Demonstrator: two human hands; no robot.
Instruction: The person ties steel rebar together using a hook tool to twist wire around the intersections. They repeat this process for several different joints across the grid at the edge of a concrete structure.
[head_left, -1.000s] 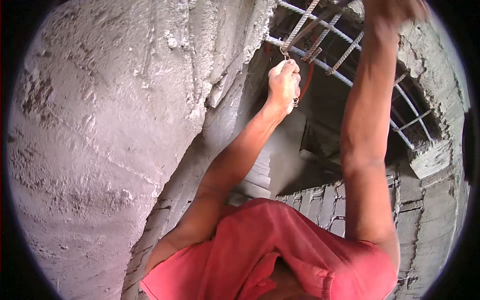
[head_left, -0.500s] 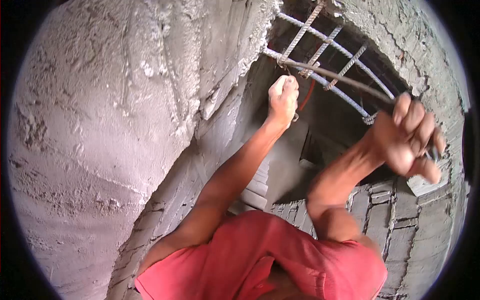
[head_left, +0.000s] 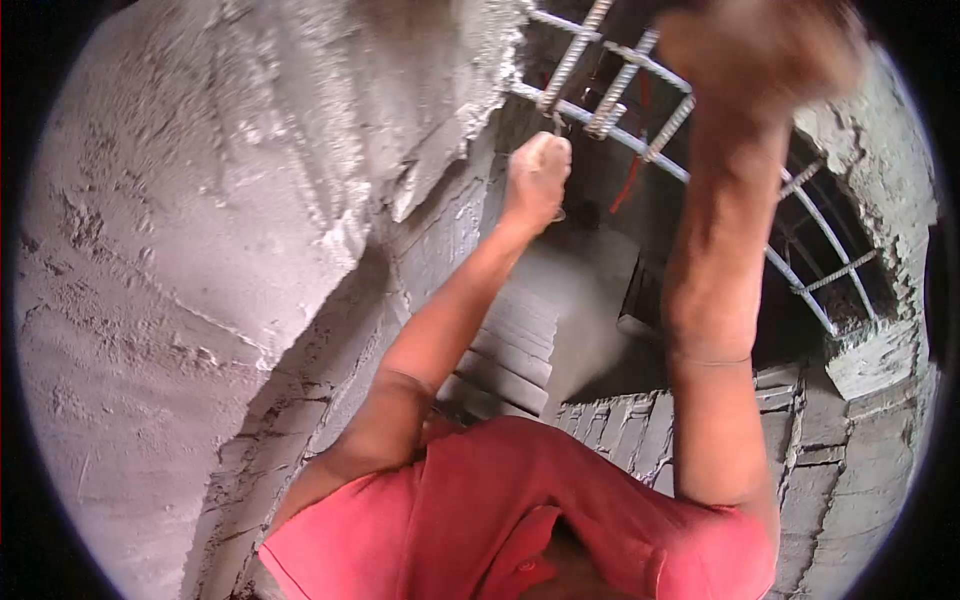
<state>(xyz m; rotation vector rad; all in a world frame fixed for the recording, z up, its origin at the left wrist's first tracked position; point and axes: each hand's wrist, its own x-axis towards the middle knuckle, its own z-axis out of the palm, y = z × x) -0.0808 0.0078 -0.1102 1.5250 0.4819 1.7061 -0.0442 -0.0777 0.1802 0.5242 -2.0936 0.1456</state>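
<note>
My left hand [head_left: 540, 175] is closed in a fist just under a crossing of the steel rebar [head_left: 570, 105]. A short strand of thin wire [head_left: 557, 122] runs between the fist and the bars, and a bit of it pokes out below the hand. My right hand [head_left: 765, 50] is raised at the top of the view, in front of the rebar grid. Motion smears its fingers, so what it holds does not show. Its forearm covers part of the bars.
Rough grey concrete [head_left: 200, 200] fills the left side. Broken concrete edges [head_left: 860, 170] border the opening on the right. Brickwork [head_left: 825, 470] lies lower right. A red strip [head_left: 627, 185] hangs behind the bars.
My right hand has swung up from the right side, and the thin rod it held against the bars no longer shows. My left hand stays closed below the rebar crossing.
</note>
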